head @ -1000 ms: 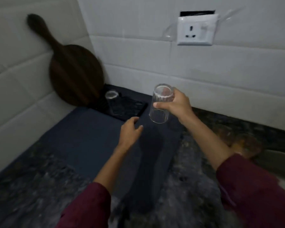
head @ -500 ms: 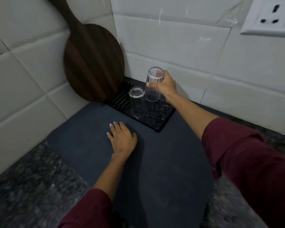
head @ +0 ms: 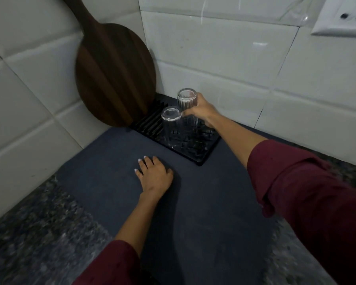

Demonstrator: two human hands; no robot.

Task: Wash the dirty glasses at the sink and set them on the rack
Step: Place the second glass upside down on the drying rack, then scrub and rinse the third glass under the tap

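Observation:
A black ribbed drying rack lies in the corner of the counter. One clear glass stands upside down on it. Right behind that one is a second clear ribbed glass, also upside down, with my right hand wrapped around its side, low over the rack. Whether its rim touches the rack is hidden by the front glass. My left hand rests flat, fingers spread, on the dark mat in front of the rack and holds nothing.
A round dark wooden board with a handle leans on the tiled wall just left of the rack. A white wall socket sits at the upper right. Speckled stone counter surrounds the mat.
My right hand carried the glass from mid-air above the mat to the rack, behind the standing glass, and lowered it. My left hand came down flat on the mat.

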